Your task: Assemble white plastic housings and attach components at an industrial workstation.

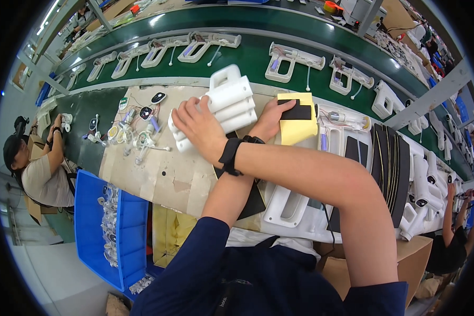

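Conveyor belt (253, 59): along far side; white shells' far end reaches toward it, so a far swing could bump its rail.
Worktable (189, 171): bare room left and near of the shells; near edge close by, right side crowded.
Blue bin (92, 231): below near-left edge; parts swept that way could drop.
Forearms (295, 163): crossed, right over left; could foul each other.
White shells (234, 102): stacked, mid-table; right hand (203, 126) laid over left end, firmness of hold can't be told. Uneven push might slide them.
Wired parts (142, 139): left of shells; a slip could scatter them.
Yellow sheets (295, 134): right of shells; could drag along under pad.
Black pad (300, 112): pinched by left hand (268, 120), thumb on top; off-centre pull might bend it.
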`<action>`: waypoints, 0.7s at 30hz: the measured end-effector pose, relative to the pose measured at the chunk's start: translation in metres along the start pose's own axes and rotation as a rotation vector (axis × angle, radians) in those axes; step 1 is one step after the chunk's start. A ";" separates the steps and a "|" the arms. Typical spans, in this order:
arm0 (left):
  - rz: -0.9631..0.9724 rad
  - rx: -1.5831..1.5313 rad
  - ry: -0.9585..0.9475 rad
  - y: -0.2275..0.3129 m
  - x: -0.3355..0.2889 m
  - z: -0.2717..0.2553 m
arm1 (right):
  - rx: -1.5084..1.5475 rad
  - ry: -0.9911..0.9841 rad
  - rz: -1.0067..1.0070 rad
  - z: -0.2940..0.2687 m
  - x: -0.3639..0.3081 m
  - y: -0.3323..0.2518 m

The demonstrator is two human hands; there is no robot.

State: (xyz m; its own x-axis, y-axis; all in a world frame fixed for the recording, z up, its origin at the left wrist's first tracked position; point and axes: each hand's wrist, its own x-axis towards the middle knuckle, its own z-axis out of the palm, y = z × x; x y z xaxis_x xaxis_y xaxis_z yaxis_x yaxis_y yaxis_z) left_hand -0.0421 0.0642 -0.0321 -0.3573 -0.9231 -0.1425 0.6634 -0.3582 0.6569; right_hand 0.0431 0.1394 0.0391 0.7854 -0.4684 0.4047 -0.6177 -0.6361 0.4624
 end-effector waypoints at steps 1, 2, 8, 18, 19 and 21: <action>0.053 0.023 -0.003 0.000 0.002 0.002 | 0.034 -0.079 -0.006 -0.009 -0.002 -0.004; 0.053 0.019 0.002 -0.001 0.004 0.004 | 0.038 -0.082 -0.011 -0.016 -0.002 -0.003; 0.019 0.098 0.046 -0.006 0.019 0.005 | 0.408 -0.362 -0.234 -0.005 0.017 0.024; 0.100 0.485 0.122 0.000 -0.007 -0.001 | 0.637 -0.460 -0.546 0.019 0.043 0.082; 0.163 0.442 0.092 -0.005 -0.008 -0.010 | 0.590 -0.519 -0.620 0.013 0.043 0.088; 0.177 0.440 0.080 -0.010 -0.004 -0.022 | 0.657 -0.534 -0.532 0.003 0.030 0.103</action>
State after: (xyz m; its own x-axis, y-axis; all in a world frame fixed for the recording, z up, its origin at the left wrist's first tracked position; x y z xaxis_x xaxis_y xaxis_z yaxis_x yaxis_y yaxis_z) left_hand -0.0329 0.0686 -0.0539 -0.2008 -0.9786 -0.0456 0.3618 -0.1173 0.9248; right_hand 0.0032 0.0579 0.0968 0.9682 -0.1357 -0.2100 -0.1618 -0.9804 -0.1125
